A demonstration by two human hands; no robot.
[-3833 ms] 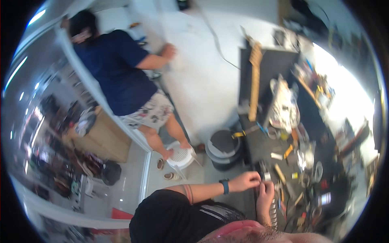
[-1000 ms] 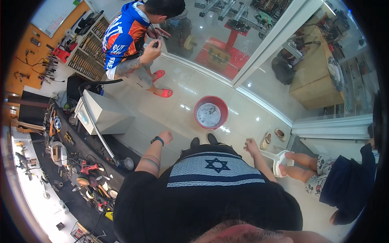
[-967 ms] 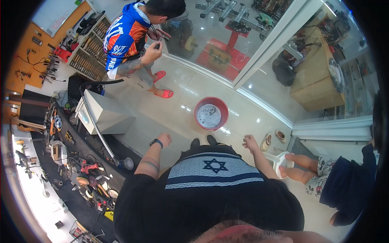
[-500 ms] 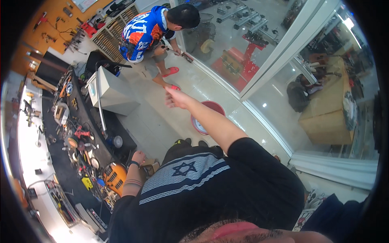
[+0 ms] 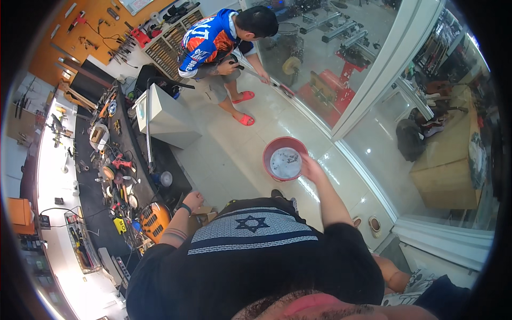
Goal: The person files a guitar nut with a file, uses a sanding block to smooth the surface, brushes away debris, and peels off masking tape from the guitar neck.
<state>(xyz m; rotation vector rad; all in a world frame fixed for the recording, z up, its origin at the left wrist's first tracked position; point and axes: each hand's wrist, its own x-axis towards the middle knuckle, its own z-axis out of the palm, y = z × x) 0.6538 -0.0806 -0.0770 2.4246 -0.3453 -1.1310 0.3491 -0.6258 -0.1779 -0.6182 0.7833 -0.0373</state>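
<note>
My right hand (image 5: 311,167) is stretched forward, its fingers loosely spread, and overlaps the right rim of a red bucket (image 5: 268,169). Whether it touches the rim I cannot tell. Whitish, foamy liquid with dark specks (image 5: 286,162) is in the bucket. My left hand (image 5: 193,201) hangs by my side with curled fingers and nothing visible in it, close to a small cardboard box (image 5: 204,217). Ahead, a co-worker (image 5: 213,48) in a blue and orange shirt bends toward the glass wall, one hand on a long tool (image 5: 284,88) low at the pane.
At left runs a workbench (image 5: 88,186) crowded with tools, an orange guitar body (image 5: 155,220) at its near end. A grey cabinet (image 5: 170,117) stands beyond it. Wet tiles (image 5: 314,140) border the glass wall's white frame (image 5: 368,178). Shoes (image 5: 375,226) lie at right.
My right hand has come down and to the right, from reaching toward the co-worker to overlapping the bucket rim. The view has shifted, and my feet have moved.
</note>
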